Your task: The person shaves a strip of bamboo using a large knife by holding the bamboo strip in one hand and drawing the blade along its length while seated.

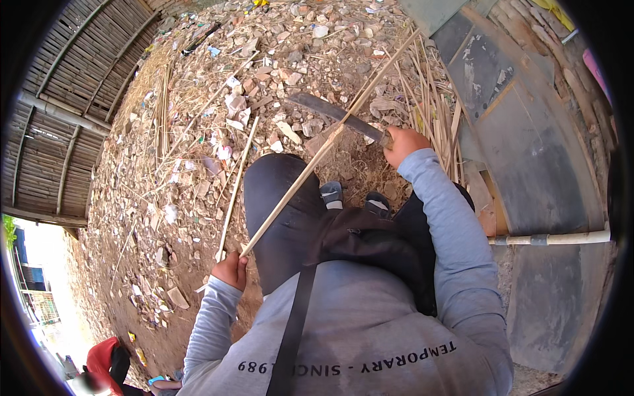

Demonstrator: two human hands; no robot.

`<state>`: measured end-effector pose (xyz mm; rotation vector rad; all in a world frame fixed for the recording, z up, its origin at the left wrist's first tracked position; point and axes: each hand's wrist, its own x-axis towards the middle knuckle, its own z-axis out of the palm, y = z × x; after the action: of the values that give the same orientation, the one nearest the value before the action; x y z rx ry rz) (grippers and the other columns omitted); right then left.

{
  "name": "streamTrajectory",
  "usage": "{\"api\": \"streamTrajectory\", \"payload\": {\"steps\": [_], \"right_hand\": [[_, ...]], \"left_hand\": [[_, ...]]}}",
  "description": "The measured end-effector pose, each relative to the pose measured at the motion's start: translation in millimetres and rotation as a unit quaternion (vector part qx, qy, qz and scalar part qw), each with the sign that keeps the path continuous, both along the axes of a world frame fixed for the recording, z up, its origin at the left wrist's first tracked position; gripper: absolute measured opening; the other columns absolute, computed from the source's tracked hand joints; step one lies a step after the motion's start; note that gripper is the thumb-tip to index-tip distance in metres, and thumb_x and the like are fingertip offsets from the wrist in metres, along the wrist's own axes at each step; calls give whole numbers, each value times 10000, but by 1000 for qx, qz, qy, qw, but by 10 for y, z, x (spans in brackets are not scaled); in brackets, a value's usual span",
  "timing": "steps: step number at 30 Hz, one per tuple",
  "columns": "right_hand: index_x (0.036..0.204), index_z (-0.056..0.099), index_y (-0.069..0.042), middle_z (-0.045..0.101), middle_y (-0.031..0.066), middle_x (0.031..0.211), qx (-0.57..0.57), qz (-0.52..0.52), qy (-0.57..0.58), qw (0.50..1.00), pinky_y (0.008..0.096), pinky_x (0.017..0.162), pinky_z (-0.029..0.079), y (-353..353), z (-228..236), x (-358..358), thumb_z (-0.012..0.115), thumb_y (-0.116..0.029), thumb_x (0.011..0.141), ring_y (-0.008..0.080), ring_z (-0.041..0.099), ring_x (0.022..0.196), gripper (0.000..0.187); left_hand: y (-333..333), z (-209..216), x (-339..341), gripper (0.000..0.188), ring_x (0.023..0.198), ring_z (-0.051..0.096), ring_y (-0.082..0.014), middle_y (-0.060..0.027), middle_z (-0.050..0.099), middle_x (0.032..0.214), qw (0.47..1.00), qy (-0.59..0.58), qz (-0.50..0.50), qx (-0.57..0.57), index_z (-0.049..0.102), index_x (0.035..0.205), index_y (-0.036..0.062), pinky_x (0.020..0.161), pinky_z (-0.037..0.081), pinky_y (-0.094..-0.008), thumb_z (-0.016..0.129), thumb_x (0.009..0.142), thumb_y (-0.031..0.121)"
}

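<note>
Across the knee, a bamboo strip [310, 162] runs from seven to one o'clock, left hand [230, 269] clenched on its near end; right hand [403, 144] grips the machete [337, 115] mid-strip. Shave with a shallow blade, away from the knee.

In view are 2 hands, 1 long blade [337, 115], 2 bamboo strips held in the left hand [230, 270], 2 shoes [353, 198] and 1 black bag [370, 247].

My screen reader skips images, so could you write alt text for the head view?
A seated person's right hand presses a long dark blade against a thin bamboo strip whose near end the left hand grips. More strips lie on rubble-strewn ground ahead.
</note>
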<state>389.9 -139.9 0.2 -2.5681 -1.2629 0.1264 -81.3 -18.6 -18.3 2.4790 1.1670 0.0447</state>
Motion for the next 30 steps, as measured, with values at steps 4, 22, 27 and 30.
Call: {"api": "streamTrajectory", "payload": {"steps": [4, 22, 27, 30], "right_hand": [[968, 645, -74, 673, 184, 850, -24, 14, 61, 998, 467, 751, 516, -57, -55, -65, 703, -263, 750, 380, 646, 831, 294], [963, 633, -107, 678, 154, 843, -40, 8, 20, 999, 463, 732, 523, -82, -52, 229, 678, -211, 745, 376, 649, 793, 246], [1148, 641, -184, 684, 164, 887, -40, -20, -2, 999, 461, 754, 534, -128, -63, 131, 697, -263, 742, 352, 662, 845, 418], [1144, 642, -177, 682, 165, 843, 12, -28, 4, 1000, 458, 744, 536, -129, 0, 86, 699, -264, 741, 360, 661, 821, 416]], "left_hand": [[21, 55, -77, 280, 629, 573, -462, -230, 557, 631, 999, -13, -14, -42, 518, 826, 38, 551, 438, -515, 497, 967, 279], [151, 185, -461, 318, 578, 569, -429, -202, 532, 584, 999, 18, -10, -45, 543, 796, 35, 518, 434, -464, 497, 967, 299], [127, 255, -403, 338, 611, 590, -423, -214, 557, 612, 997, 28, 7, -65, 571, 820, 24, 554, 450, -471, 511, 957, 327], [98, 375, -184, 332, 641, 611, -412, -222, 586, 637, 994, 55, 18, -94, 602, 839, 21, 581, 467, -467, 542, 938, 333]]}}
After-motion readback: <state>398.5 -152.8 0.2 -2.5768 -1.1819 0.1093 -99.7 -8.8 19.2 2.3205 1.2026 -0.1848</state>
